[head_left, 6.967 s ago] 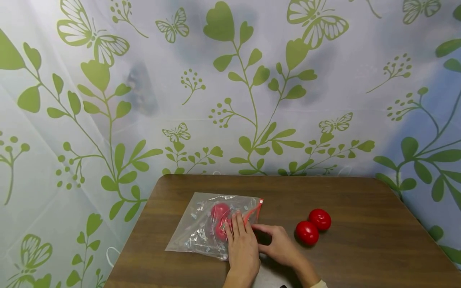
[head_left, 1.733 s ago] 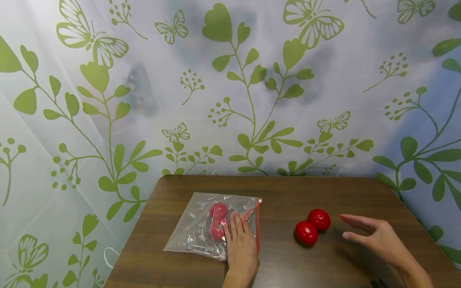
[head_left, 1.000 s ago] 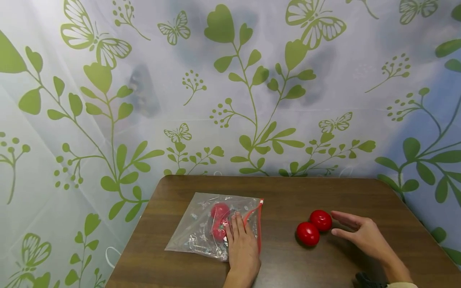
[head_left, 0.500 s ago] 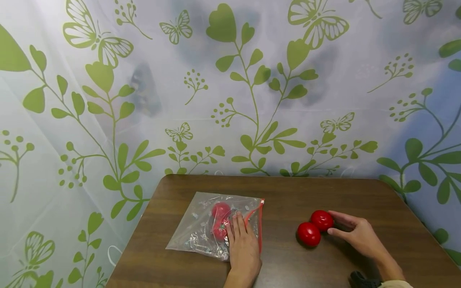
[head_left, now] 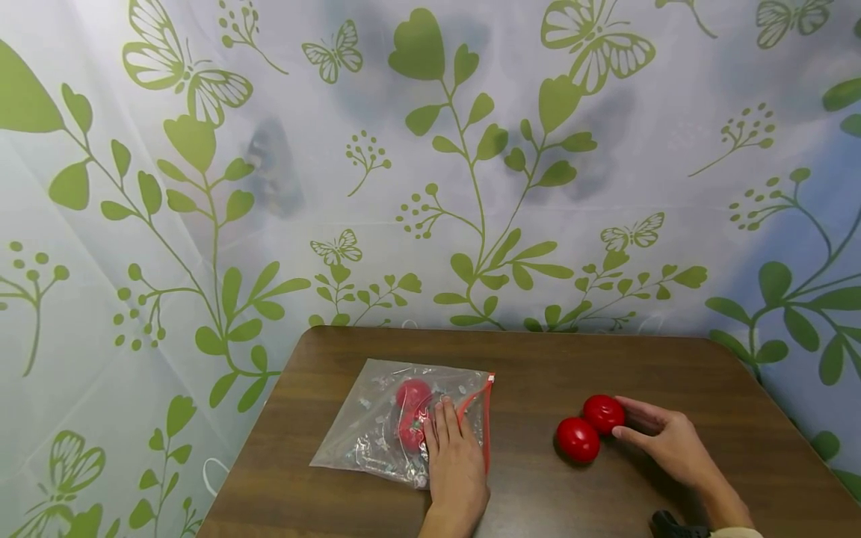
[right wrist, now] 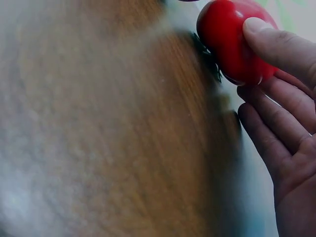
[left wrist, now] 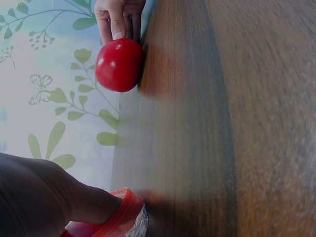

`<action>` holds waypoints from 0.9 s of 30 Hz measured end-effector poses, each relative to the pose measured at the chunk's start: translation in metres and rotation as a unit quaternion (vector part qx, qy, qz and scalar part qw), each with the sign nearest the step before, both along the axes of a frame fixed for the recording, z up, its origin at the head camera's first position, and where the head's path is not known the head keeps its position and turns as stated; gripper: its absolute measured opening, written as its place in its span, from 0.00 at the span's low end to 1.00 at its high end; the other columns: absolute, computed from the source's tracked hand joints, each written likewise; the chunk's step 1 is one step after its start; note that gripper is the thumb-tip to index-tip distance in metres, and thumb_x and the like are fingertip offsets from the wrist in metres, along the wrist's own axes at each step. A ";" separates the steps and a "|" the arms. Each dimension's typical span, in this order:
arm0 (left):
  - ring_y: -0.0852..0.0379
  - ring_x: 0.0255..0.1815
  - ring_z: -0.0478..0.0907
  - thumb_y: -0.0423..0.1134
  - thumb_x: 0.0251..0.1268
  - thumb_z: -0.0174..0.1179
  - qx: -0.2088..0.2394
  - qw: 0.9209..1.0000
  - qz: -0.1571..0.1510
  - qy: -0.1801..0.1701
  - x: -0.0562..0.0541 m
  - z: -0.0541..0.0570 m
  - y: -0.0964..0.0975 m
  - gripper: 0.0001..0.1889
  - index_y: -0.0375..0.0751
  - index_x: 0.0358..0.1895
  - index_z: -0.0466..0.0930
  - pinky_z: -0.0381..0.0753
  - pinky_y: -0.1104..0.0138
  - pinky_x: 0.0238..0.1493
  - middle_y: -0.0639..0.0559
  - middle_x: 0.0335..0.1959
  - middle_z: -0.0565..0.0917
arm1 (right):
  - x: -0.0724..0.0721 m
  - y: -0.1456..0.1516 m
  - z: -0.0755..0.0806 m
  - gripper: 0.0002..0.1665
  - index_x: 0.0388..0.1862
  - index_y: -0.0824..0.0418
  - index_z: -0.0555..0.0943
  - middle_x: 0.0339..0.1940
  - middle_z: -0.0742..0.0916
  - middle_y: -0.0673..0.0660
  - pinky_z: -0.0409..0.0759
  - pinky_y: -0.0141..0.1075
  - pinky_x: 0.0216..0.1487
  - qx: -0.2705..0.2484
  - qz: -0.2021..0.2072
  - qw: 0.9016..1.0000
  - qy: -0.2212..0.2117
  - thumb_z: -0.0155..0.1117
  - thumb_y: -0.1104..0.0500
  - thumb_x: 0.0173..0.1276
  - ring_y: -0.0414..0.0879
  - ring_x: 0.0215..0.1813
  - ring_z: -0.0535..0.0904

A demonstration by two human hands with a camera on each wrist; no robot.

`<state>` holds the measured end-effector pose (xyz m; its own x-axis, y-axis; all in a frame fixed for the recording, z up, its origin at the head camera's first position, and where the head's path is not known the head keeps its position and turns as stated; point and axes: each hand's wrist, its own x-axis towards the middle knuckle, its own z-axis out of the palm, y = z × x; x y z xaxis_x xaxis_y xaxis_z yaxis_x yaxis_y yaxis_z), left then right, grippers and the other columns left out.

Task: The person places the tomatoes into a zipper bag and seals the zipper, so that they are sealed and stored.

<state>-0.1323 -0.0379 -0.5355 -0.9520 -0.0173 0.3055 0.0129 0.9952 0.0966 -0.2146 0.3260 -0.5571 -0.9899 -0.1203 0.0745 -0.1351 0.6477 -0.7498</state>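
My left hand (head_left: 457, 467) lies with straight fingers on a clear zip bag (head_left: 346, 437) at the table's left. Inside the bag are two red tomatoes (head_left: 413, 394), one partly behind my fingertips. Farther right, two more tomatoes sit side by side on the table. My right hand (head_left: 666, 442) holds the farther tomato (head_left: 603, 413) from its right side, thumb on the near side and fingers behind. The right wrist view shows the thumb (right wrist: 276, 44) pressed on the red skin, with green leaves beneath the fruit. The nearer tomato (head_left: 577, 439) is untouched.
The bag's red zip edge (head_left: 487, 426) faces right, its white slider (head_left: 490, 378) at the far corner. A brown wooden table (head_left: 538, 359) carries everything. Behind it hangs a pale curtain (head_left: 377, 291) with green leaves and butterflies.
My right hand has left the bag's zip edge, swung out to the right, then come back left onto the farther tomato. My left hand has stayed on the bag.
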 end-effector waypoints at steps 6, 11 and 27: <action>0.34 0.83 0.69 0.36 0.33 0.87 0.006 1.000 -0.001 0.003 0.000 -0.001 0.000 0.49 0.30 0.68 0.79 0.69 0.40 0.81 0.28 0.80 0.71 | 0.005 0.002 0.003 0.39 0.72 0.63 0.83 0.65 0.89 0.70 0.83 0.19 0.45 -0.002 -0.011 1.000 0.016 0.82 0.45 0.69 0.19 0.53 0.82; 0.34 0.83 0.69 0.36 0.32 0.87 0.004 1.000 -0.001 0.004 -0.001 -0.002 0.000 0.49 0.30 0.68 0.79 0.69 0.40 0.81 0.28 0.80 0.71 | 0.008 0.003 0.010 0.37 0.71 0.65 0.84 0.63 0.89 0.72 0.84 0.19 0.44 -0.013 -0.016 0.999 0.045 0.83 0.49 0.68 0.18 0.52 0.82; 0.34 0.82 0.70 0.37 0.31 0.87 -0.007 1.000 -0.002 0.007 -0.001 -0.002 0.000 0.50 0.30 0.68 0.79 0.70 0.40 0.81 0.29 0.80 0.71 | 0.029 -0.018 0.043 0.37 0.70 0.65 0.84 0.64 0.88 0.72 0.86 0.21 0.46 -0.034 0.003 0.997 0.067 0.85 0.53 0.66 0.17 0.55 0.82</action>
<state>-0.1336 -0.0379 -0.5377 -0.9478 -0.0084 0.3189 0.0191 0.9964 0.0829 -0.1859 0.3077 -0.5143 -0.9699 -0.1158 0.2142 -0.2403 0.5957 -0.7664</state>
